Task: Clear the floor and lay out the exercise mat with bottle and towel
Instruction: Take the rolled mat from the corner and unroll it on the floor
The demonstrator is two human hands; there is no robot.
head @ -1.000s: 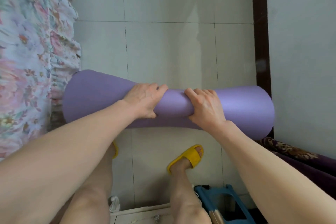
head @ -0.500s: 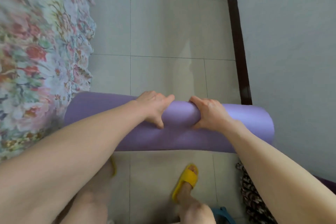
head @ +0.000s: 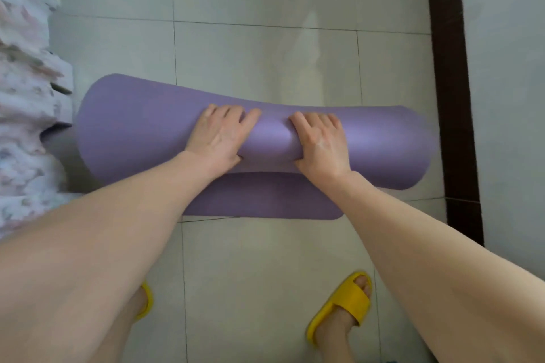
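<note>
A purple exercise mat [head: 138, 124] lies rolled across the pale tiled floor [head: 265, 62], its long axis running left to right. A short flat strip of it is unrolled toward me, below the roll. My left hand [head: 219, 137] and my right hand [head: 321, 141] sit side by side on the middle of the roll, fingers over the top and thumbs tucked under, squeezing it inward. No bottle or towel is in view.
A flowered bed cover [head: 26, 115] hangs at the left, touching the roll's left end. A dark skirting board [head: 448, 91] and a white wall [head: 507, 68] run along the right. My feet in yellow slippers [head: 342, 306] stand behind the mat.
The roll has come down onto the floor and a flat strip has unrolled toward me. Both hands keep their grip on its middle. The view has shifted to the right.
</note>
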